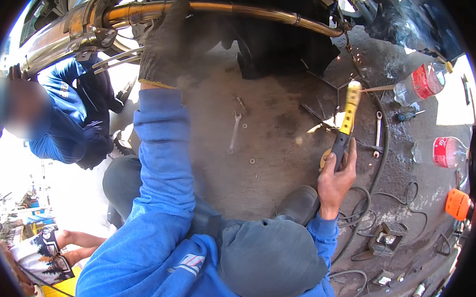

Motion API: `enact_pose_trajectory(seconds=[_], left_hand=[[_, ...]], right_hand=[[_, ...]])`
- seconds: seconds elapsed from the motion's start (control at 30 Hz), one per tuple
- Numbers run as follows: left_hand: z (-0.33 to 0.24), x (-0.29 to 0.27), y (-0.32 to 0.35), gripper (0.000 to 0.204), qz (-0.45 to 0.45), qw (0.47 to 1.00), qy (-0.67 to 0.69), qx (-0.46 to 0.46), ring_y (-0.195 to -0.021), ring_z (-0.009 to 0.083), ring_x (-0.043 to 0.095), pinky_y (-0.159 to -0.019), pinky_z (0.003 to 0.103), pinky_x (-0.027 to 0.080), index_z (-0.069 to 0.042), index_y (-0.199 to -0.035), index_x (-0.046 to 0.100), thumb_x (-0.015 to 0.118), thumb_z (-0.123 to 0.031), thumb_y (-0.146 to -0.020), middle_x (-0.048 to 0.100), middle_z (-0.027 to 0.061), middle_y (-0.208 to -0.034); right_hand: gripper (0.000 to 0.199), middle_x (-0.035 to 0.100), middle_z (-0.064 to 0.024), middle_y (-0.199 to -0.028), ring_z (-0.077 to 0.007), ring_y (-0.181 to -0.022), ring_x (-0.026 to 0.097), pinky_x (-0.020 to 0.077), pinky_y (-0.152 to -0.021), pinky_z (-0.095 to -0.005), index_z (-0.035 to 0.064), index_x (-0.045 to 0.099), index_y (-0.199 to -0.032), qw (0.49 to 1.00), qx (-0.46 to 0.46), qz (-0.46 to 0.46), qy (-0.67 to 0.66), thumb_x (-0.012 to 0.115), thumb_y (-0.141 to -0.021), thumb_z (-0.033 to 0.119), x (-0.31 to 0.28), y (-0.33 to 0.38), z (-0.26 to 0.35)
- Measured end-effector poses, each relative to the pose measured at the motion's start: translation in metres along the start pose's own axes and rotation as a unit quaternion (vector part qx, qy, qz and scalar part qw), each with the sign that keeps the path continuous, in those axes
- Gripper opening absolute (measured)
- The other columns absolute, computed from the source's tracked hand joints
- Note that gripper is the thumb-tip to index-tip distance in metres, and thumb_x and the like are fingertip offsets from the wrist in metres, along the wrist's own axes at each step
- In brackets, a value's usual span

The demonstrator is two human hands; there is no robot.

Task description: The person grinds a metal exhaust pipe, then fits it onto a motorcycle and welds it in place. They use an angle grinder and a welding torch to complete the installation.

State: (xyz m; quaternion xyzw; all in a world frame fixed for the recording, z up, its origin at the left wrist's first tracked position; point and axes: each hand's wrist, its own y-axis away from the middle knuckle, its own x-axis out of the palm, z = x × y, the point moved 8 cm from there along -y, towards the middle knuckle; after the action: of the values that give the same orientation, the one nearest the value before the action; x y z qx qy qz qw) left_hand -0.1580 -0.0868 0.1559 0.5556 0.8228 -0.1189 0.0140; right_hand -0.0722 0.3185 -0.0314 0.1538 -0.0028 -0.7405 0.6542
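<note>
Gripping exhaust pipe (223,9) with gloved left hand (163,44); right hand (336,176) clutching yellow electrode holder (348,113); red-labelled clear bottles (422,82) lying right.

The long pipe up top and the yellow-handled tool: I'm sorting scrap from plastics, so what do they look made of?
The pipe looks like metal with a glossy golden-brown finish, going by the bright glints along its curve. The yellow tool in the right hand seems to be moulded plastic, matte yellow above a dark grip. The left hand on the pipe wears a coarse dark glove, probably fabric or leather.
</note>
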Motion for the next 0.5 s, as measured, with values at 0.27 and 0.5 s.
enact_pose_trajectory(seconds=[0.27, 0.5], left_hand=[[0.014, 0.001, 0.006, 0.043, -0.066, 0.963, 0.251, -0.077, -0.099, 0.0324, 0.072, -0.083, 0.041, 0.063, 0.002, -0.121, 0.059, 0.075, -0.026, -0.092, 0.071, 0.0224, -0.109], [0.007, 0.003, 0.012, 0.04, -0.069, 0.974, 0.21, -0.038, -0.092, 0.03, 0.075, -0.08, 0.039, 0.063, 0.001, -0.117, 0.063, 0.074, -0.03, -0.093, 0.073, 0.019, -0.103]], right_hand=[[0.047, 0.067, -0.0265, -0.114, -0.0429, -0.108, 0.065, 0.0501, -0.093, -0.0487, -0.0019, 0.061, -0.131, 0.907, -0.05, -0.045, 0.416, 0.065, -0.086, 0.011, -0.041, -0.048, -0.044], [0.044, 0.068, -0.0285, -0.112, -0.045, -0.104, 0.066, 0.052, -0.09, -0.0505, 0.0029, 0.059, -0.13, 0.889, -0.006, -0.074, 0.452, 0.063, -0.089, 0.018, -0.079, -0.032, -0.092]])
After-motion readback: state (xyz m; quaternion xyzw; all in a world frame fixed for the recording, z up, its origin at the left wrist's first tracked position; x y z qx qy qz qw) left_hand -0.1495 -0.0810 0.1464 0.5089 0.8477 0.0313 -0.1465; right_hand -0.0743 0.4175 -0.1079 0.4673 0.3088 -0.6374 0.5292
